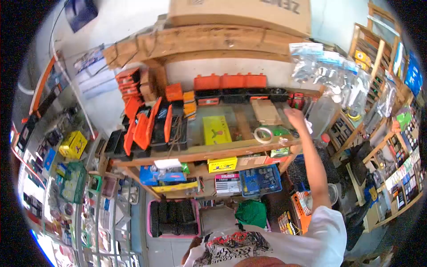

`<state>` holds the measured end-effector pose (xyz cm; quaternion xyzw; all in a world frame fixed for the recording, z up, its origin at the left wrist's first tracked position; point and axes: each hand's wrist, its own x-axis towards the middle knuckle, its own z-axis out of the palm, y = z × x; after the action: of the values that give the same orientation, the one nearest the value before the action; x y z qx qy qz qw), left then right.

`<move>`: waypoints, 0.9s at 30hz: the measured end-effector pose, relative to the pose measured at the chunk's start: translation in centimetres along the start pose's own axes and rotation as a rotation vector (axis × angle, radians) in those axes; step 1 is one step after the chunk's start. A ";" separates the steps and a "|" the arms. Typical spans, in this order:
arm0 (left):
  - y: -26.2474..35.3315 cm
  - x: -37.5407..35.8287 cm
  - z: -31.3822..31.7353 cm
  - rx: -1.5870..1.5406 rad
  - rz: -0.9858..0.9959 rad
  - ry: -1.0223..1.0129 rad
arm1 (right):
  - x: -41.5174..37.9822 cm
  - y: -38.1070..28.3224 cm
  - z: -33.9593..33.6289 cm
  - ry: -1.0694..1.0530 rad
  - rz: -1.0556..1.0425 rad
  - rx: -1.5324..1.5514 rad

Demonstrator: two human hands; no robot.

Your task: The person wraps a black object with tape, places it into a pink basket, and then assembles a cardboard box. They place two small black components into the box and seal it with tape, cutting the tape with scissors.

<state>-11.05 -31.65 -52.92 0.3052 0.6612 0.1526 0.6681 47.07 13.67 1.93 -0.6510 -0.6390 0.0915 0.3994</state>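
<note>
My right hand [294, 117] reaches over the right end of the glass-topped wooden bench [195, 153], close to a flat piece of brown cardboard [266, 111]. It is small and blurred, so its fingers and anything in them cannot be made out. A roll of tape [263, 135] and a green packet [280, 131] lie on the bench just in front of it. My left hand does not show. A yellow-green box [217, 129] lies flat near the bench's middle.
Open black cases with orange lids [142, 130] crowd the bench's left end. Clear plastic bags [329, 71] hang at the right. Below are a blue crate [261, 180] and a pink bin [148, 220]. Wire racks [98, 213] stand left, shelves [391, 178] right.
</note>
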 end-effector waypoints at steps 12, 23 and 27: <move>7.0 -0.2 5.5 -0.100 0.081 0.108 | 1.1 -3.3 7.6 -0.041 0.092 -0.424; 11.2 0.5 8.7 -0.317 0.248 0.266 | 3.5 -0.1 7.9 0.366 -0.102 -0.335; 15.3 1.6 8.5 -0.442 0.618 0.325 | 0.6 -2.8 2.7 0.351 -0.222 -0.012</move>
<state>0.47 -20.68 -45.35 0.3106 0.5867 0.5304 0.5273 43.36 14.89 2.17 -0.5851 -0.6280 -0.0715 0.5082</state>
